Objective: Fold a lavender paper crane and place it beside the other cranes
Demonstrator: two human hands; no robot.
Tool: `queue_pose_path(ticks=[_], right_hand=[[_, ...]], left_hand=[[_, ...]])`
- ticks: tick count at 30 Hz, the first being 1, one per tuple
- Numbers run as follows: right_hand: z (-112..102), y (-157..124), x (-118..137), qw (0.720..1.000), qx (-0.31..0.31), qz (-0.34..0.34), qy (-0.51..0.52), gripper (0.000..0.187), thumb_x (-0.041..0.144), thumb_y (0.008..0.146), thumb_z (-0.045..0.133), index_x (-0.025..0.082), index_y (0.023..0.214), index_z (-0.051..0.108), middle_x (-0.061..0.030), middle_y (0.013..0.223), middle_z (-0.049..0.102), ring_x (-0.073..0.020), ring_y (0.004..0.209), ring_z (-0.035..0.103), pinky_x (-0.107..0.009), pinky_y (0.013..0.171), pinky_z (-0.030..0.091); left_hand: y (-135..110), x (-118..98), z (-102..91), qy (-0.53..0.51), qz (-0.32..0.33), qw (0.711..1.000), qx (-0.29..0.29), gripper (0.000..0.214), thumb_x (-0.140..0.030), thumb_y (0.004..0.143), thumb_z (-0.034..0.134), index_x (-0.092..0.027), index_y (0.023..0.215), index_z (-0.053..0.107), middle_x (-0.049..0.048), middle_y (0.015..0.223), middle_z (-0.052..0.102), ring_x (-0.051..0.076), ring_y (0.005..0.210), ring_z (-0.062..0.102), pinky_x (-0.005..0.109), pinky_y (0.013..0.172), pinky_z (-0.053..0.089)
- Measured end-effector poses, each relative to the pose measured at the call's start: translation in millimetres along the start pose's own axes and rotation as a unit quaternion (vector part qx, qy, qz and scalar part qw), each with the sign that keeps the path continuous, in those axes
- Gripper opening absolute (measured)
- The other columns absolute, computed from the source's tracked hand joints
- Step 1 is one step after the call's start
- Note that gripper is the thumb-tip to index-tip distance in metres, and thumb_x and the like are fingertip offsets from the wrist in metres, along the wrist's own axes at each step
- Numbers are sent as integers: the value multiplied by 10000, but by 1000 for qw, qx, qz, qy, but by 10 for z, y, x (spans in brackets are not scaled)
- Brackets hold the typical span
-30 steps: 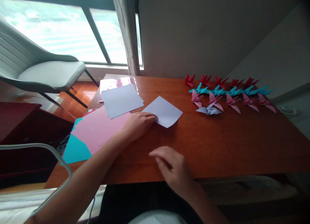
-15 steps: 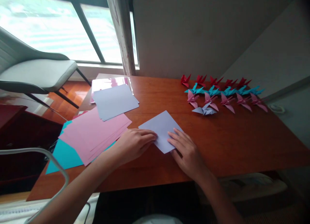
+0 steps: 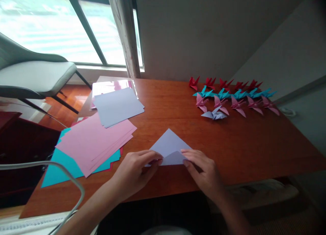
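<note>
A pale lavender sheet of origami paper (image 3: 168,141) lies near the table's front edge, one corner pointing away from me. Its near part is turned up over the rest, giving a straight edge on my side. My left hand (image 3: 139,167) pinches the paper's left side between thumb and fingers. On the right side, my right hand (image 3: 203,165) grips the turned-up flap with thumb below and fingers on top. Beyond the right hand stands a lavender folded paper crane (image 3: 215,115).
Rows of pink cranes (image 3: 238,106), turquoise cranes (image 3: 221,93) and red cranes (image 3: 225,84) stand at the back right. Left lie lavender sheets (image 3: 118,108), pink sheets (image 3: 94,143) and turquoise sheets (image 3: 61,170). A pale curved tube (image 3: 76,184) crosses the front left corner.
The paper has come nearer to me, and its near corner has been turned up over the sheet. Both hands moved toward me; the right one now grips the flap instead of lying on the sheet.
</note>
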State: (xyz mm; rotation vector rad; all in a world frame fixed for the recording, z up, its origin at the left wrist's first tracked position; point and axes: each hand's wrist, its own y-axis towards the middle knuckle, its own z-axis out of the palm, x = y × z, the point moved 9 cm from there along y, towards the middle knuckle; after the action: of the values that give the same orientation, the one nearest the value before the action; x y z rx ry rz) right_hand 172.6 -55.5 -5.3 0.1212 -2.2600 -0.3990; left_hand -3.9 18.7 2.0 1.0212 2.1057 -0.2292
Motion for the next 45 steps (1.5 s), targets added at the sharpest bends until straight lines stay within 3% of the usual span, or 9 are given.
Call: queue_pose_path(ticks=[5, 8, 10, 13, 15, 20, 27, 38, 45], right_hand=[[-50, 33, -81, 995, -57, 76, -15, 158, 311, 934, 598, 245, 944, 742, -59, 916, 796, -234, 849, 756, -353, 769, 612], [-42, 92, -102, 992, -68, 102, -17, 187, 317, 932, 591, 238, 1022, 735, -70, 980, 796, -237, 869, 763, -338, 780, 615], [-31, 127, -126, 990, -71, 123, -13, 219, 308, 930, 589, 233, 1089, 718, -70, 1000, 794, -229, 865, 765, -320, 773, 613], [-13, 166, -151, 987, -68, 142, -15, 252, 302, 925, 588, 228, 1137, 702, -66, 1000, 791, -224, 856, 764, -311, 772, 611], [8, 185, -160, 987, -59, 146, -14, 262, 306, 929, 579, 224, 1148, 696, -69, 997, 790, -227, 862, 762, -317, 782, 611], [-18, 215, -150, 990, -60, 129, -27, 248, 243, 923, 559, 218, 1134, 687, -84, 1063, 770, -233, 941, 742, -344, 842, 605], [-70, 336, -102, 992, -49, 73, -87, 301, 186, 896, 537, 204, 1166, 671, -116, 1228, 699, -267, 1149, 648, -444, 1016, 538], [208, 792, -104, 986, 56, 46, -153, 410, 135, 868, 555, 126, 1273, 619, -136, 1288, 667, -265, 1211, 584, -420, 1088, 469], [359, 1092, -83, 957, 130, 35, -256, 366, 105, 884, 541, 112, 1235, 647, -165, 1222, 658, -295, 1144, 571, -435, 1026, 470]], left_hand=[[33, 2, -45, 26, -39, 997, -65, 183, -226, 956, 515, -233, 1082, 648, 22, 895, 776, 131, 634, 711, 218, 602, 567], [-3, -187, -93, 85, -22, 987, -133, 359, -249, 963, 502, -229, 1320, 539, 106, 1232, 720, 217, 1019, 727, 334, 857, 602], [-54, -437, -23, 173, 25, 974, -143, 478, -220, 943, 514, -201, 1420, 484, 147, 1448, 578, 286, 1313, 567, 441, 1053, 509], [-137, -803, 234, 271, 119, 949, -109, 547, -224, 912, 527, -161, 1454, 489, 147, 1549, 466, 325, 1465, 373, 499, 1192, 329], [-157, -891, 412, 306, 138, 939, -76, 582, -307, 916, 521, -151, 1475, 481, 135, 1570, 436, 337, 1484, 334, 514, 1227, 240], [-79, -711, 591, 309, 75, 947, -53, 717, -506, 923, 527, -144, 1530, 405, 146, 1614, 352, 376, 1488, 308, 558, 1221, 167], [7, -558, 612, 303, 53, 951, -37, 752, -606, 939, 467, -154, 1535, 394, 163, 1606, 362, 387, 1484, 307, 564, 1201, 151], [143, -419, 710, 281, 39, 958, 37, 801, -674, 947, 370, -138, 1543, 361, 190, 1616, 333, 398, 1504, 253, 584, 1212, 101], [266, -414, 739, 264, 35, 962, 59, 791, -684, 940, 379, -145, 1518, 406, 196, 1608, 346, 398, 1521, 201, 597, 1218, 106]])
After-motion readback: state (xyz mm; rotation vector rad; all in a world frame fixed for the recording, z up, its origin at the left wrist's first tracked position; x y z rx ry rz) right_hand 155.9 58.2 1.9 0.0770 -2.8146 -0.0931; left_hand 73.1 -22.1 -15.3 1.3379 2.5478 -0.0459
